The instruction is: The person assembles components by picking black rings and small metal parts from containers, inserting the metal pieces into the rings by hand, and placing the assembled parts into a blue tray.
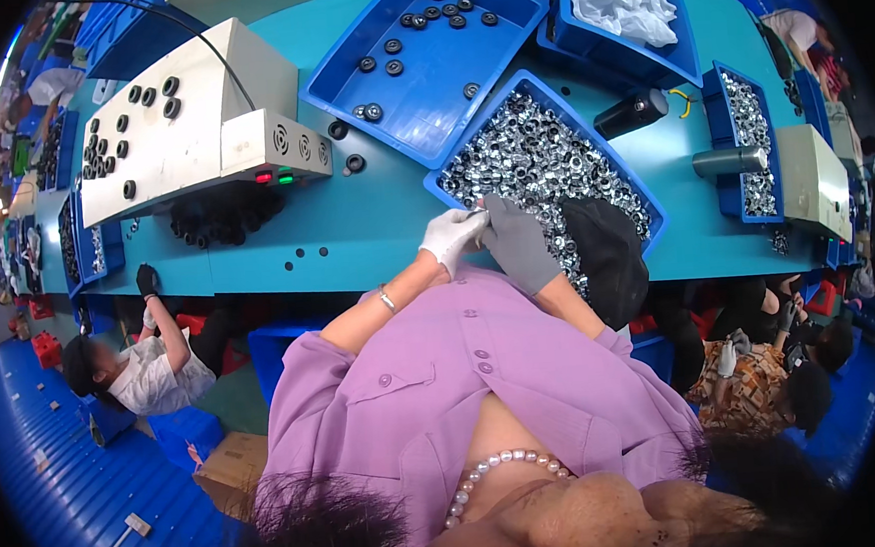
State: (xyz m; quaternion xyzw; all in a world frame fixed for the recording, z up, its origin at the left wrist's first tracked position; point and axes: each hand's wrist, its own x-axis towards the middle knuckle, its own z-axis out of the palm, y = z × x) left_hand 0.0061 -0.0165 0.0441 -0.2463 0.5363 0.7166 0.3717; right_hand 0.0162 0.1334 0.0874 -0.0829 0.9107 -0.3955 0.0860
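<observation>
My left hand (pixel 449 240), in a white glove, meets my right hand (pixel 519 245), in a grey glove, just in front of my chest at the table's near edge. Fingers of both are pinched together around something small; only a dark, shiny bit of it shows at the fingertips, too little to name. Right beside them lies a blue tray (pixel 436 180) heaped with small shiny metal rings (pixel 540 152). A dark, cloth-like black thing (pixel 605 258) covers the tray's near corner, next to my right hand.
Another blue tray (pixel 387 101) behind holds several black round parts. Left stands a cream machine box (pixel 183 129) with black rings on top and a black heap (pixel 224 214) below. Farther right are a bin with white plastic (pixel 623 3) and a black cylinder (pixel 631 113). Other people sit on both sides.
</observation>
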